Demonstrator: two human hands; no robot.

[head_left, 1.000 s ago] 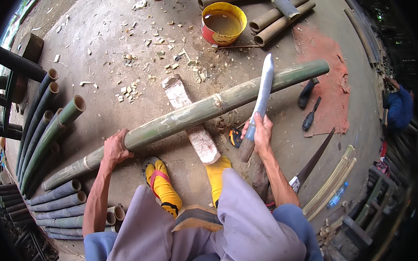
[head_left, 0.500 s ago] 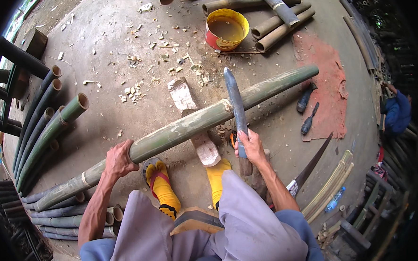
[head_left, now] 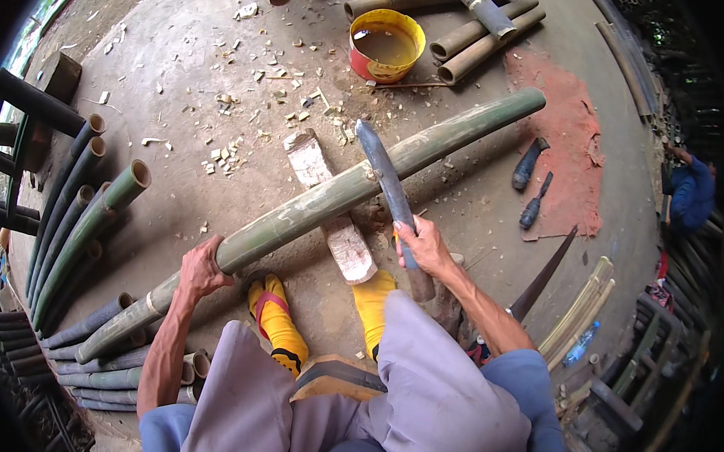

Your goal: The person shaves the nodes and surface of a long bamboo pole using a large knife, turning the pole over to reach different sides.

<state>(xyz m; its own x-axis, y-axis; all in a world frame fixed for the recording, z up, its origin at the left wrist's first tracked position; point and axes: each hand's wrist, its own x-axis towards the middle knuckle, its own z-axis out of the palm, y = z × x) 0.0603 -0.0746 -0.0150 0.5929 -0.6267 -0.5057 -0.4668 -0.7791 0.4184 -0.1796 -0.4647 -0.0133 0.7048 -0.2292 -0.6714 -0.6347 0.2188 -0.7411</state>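
A long green bamboo pole [head_left: 297, 216] slants from lower left to upper right, lying across a pale, chipped wooden block [head_left: 351, 254]. My left hand [head_left: 203, 267] is closed round the pole left of the block. In my right hand [head_left: 426, 247] is a machete [head_left: 387, 172] with a broad grey blade, its fingers wrapped about the lower part. The blade crosses the pole right of the block, its tip pointing up and left. Whether the edge touches the bamboo I cannot tell. My yellow-socked feet stand by the block's near end.
A yellow and red bucket [head_left: 387, 47] of murky water stands beyond, near cut bamboo lengths [head_left: 492, 46]. Two dark tools [head_left: 530, 210] lie by a red cloth [head_left: 564, 146]. A saw [head_left: 543, 276] lies right; bamboo poles [head_left: 92, 212] are stacked left. Someone in blue [head_left: 691, 192] is far right.
The machete's tip has swung left, its blade tilting further that way. The bamboo pole's far end has shifted slightly up and left. Both hands keep their hold.
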